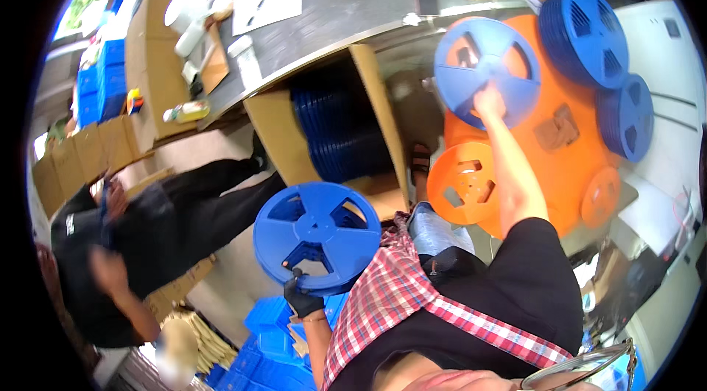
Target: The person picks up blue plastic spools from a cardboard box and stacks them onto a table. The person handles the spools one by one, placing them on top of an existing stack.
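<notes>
A blue reel (317,235) is gripped at its lower rim by the gloved left hand (300,297). Another blue reel (486,71) is apparently pinched by the right hand (490,102); beyond the fingertips, orange reels (464,183) and stacked blue reels (585,34) are crowded.
</notes>
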Demonstrator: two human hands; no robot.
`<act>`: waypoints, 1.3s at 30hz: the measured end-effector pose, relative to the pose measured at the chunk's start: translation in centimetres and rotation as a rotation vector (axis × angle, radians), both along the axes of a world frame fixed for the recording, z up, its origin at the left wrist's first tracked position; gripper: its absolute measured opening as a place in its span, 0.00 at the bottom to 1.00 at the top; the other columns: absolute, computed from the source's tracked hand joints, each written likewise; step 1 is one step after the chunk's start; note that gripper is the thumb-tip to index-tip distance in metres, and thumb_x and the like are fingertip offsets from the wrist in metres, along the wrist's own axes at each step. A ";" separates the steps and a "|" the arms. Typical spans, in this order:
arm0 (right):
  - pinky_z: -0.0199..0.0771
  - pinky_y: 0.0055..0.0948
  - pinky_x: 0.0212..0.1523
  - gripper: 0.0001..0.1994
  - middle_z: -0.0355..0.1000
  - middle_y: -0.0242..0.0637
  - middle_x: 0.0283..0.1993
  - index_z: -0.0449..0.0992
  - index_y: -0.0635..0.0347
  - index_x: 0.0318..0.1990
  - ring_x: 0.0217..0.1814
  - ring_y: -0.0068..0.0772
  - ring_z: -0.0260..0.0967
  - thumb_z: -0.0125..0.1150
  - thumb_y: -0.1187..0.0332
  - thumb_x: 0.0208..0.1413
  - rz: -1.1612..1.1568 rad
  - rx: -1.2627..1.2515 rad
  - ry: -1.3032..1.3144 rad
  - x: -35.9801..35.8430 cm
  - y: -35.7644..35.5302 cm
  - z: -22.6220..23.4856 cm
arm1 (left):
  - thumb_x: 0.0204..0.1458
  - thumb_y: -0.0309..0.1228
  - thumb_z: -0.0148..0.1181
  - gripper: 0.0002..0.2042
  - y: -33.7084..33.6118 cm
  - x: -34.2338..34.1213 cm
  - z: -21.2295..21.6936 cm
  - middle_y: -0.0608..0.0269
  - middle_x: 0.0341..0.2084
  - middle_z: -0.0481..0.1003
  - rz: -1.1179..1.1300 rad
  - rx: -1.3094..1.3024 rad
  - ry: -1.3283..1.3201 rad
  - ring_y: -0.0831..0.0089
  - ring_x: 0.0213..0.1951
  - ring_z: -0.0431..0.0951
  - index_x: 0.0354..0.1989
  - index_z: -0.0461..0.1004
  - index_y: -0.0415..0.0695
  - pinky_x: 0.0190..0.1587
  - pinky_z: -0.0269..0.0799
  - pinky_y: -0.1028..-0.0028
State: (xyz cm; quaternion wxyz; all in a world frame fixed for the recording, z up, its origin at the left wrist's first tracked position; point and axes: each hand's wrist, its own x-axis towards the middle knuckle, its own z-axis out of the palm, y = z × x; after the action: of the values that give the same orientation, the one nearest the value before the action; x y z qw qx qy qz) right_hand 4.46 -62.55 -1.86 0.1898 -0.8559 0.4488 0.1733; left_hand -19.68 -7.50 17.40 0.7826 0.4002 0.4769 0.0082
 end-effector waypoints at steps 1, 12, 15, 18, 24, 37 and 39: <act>0.68 0.45 0.44 0.16 0.70 0.55 0.42 0.68 0.61 0.45 0.44 0.53 0.69 0.46 0.65 0.48 0.146 -0.001 0.034 -0.2 1.9 0.8 | 0.44 0.26 0.48 0.21 -0.1 -0.5 0.3 0.59 0.34 0.73 0.005 0.078 0.000 0.77 0.23 0.72 0.51 0.63 0.42 0.29 0.70 0.79; 0.67 0.33 0.46 0.15 0.72 0.52 0.40 0.71 0.69 0.43 0.46 0.43 0.70 0.49 0.65 0.55 0.454 0.565 -0.280 -12.2 14.5 3.6 | 0.47 0.28 0.52 0.04 -0.4 5.3 2.5 0.70 0.21 0.67 -0.099 -0.102 -0.170 0.78 0.23 0.67 0.32 0.67 0.46 0.28 0.67 0.79; 0.67 0.26 0.29 0.19 0.70 0.38 0.27 0.72 0.67 0.40 0.25 0.26 0.67 0.48 0.57 0.57 0.396 0.883 -0.115 -11.4 18.1 3.4 | 0.45 0.26 0.50 0.04 -2.0 5.1 2.6 0.71 0.18 0.62 -0.019 -0.112 -0.258 0.79 0.20 0.63 0.31 0.66 0.46 0.25 0.64 0.79; 0.62 0.20 0.23 0.26 0.66 0.30 0.24 0.70 0.63 0.36 0.21 0.18 0.60 0.45 0.44 0.55 0.261 1.095 -0.044 -11.1 20.9 3.9 | 0.43 0.24 0.47 0.06 -1.3 4.5 0.1 0.69 0.18 0.61 0.044 -0.261 -0.281 0.79 0.19 0.62 0.30 0.65 0.47 0.26 0.62 0.79; 0.62 0.24 0.21 0.25 0.66 0.29 0.27 0.68 0.54 0.41 0.25 0.22 0.61 0.43 0.40 0.54 -0.173 1.527 0.084 -11.1 25.7 7.3 | 0.41 0.23 0.50 0.08 -2.1 5.6 3.6 0.69 0.21 0.66 -0.231 -0.473 -0.421 0.76 0.27 0.70 0.32 0.69 0.42 0.37 0.69 0.75; 0.50 0.41 0.61 0.32 0.54 0.57 0.59 0.58 0.72 0.55 0.61 0.55 0.51 0.60 0.59 0.46 1.247 0.815 -0.720 -9.6 38.5 16.0 | 0.44 0.28 0.52 0.06 1.9 3.5 -1.2 0.60 0.22 0.75 -0.251 -0.345 -0.290 0.72 0.25 0.75 0.27 0.74 0.40 0.34 0.73 0.73; 0.50 0.43 0.61 0.31 0.54 0.56 0.59 0.58 0.72 0.55 0.61 0.56 0.50 0.59 0.61 0.47 1.246 0.811 -0.779 -10.6 38.8 15.6 | 0.44 0.28 0.53 0.06 2.0 3.4 -1.4 0.61 0.23 0.75 -0.247 -0.327 -0.290 0.73 0.26 0.75 0.28 0.74 0.40 0.34 0.72 0.74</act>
State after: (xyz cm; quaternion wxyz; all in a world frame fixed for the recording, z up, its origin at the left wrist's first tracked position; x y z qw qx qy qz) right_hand -6.11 -23.77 13.78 0.4940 -0.8112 -0.3007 0.0865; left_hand -16.30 -5.47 16.05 0.8922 0.3181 0.3021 -0.1074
